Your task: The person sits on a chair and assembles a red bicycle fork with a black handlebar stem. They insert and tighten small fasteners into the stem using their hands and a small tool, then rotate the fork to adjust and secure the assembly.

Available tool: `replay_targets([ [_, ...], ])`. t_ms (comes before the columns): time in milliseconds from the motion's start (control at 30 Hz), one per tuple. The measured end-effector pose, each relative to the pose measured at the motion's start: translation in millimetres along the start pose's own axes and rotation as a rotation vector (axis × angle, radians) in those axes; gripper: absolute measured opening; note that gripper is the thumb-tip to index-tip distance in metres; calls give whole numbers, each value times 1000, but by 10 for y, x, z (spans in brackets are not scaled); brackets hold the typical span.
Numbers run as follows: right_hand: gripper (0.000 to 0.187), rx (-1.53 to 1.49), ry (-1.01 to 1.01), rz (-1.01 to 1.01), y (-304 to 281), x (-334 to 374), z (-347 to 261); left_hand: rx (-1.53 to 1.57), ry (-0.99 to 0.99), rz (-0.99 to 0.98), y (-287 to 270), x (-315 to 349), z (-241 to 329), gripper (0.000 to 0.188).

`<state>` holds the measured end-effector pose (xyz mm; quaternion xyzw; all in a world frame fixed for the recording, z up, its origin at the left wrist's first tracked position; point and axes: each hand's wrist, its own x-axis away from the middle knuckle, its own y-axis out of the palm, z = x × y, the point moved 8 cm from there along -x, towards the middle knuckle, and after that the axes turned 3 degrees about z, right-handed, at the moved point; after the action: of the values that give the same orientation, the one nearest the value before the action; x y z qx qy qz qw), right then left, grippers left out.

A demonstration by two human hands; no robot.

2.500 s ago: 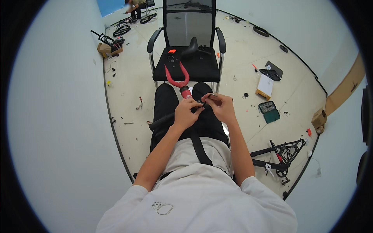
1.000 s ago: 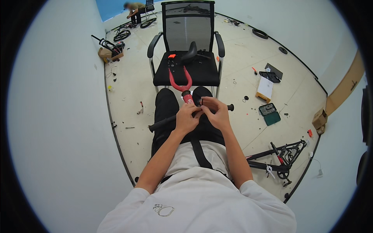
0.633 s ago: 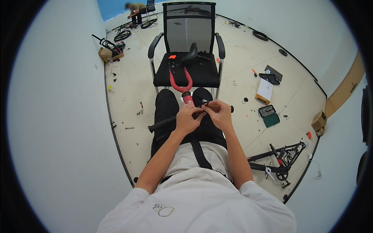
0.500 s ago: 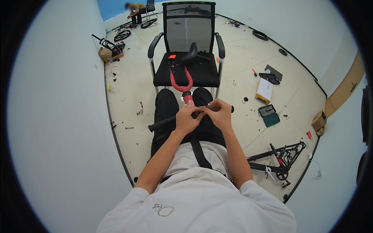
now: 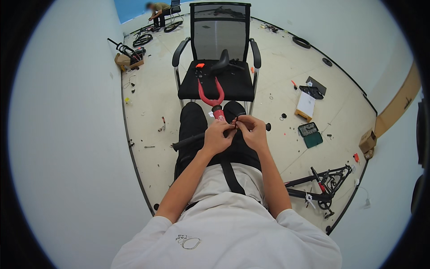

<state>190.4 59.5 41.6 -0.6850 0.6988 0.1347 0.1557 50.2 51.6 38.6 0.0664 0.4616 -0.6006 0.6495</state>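
A red bicycle fork points away from me between my knees, its two prongs resting at the front edge of the chair seat. Across my lap lies a black handlebar, its middle hidden behind my hands. My left hand and my right hand meet just above it, fingertips pinched together. Between them is a thin, dark, curved piece, too small to name. Both hands are closed.
The black office chair ahead bears a bicycle saddle and small parts. On the floor to my right lie a black bicycle frame, a green case and a white box. Far left, a person sits near wheels.
My right fingers have shifted slightly, and the dark curved piece shows more clearly above them. My left hand stays nearly in place. The whole view has shifted a little.
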Motion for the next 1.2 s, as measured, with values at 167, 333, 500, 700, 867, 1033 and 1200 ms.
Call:
replay_targets([
  [167,9,58,-29,119,-69,42,-11,-23,-62,-42,-1,-19,23,19],
  [333,13,95,-56,123,-70,53,-85,-44,-63,-22,-13,-9,-6,20],
  [500,16,-5,17,-25,39,39,-94,-40,-12,-54,6,-10,-31,15],
  [700,14,31,18,-70,69,36,-41,13,4,-52,-8,13,-64,15],
  [867,11,50,-28,5,47,57,-61,13,5,-56,-26,20,-41,17],
  [1033,9,4,-10,81,3,43,15,-47,1,-96,0,1,-45,18],
  [1200,20,-2,0,-26,4,-8,-110,14,-30,-58,-10,4,-80,20],
])
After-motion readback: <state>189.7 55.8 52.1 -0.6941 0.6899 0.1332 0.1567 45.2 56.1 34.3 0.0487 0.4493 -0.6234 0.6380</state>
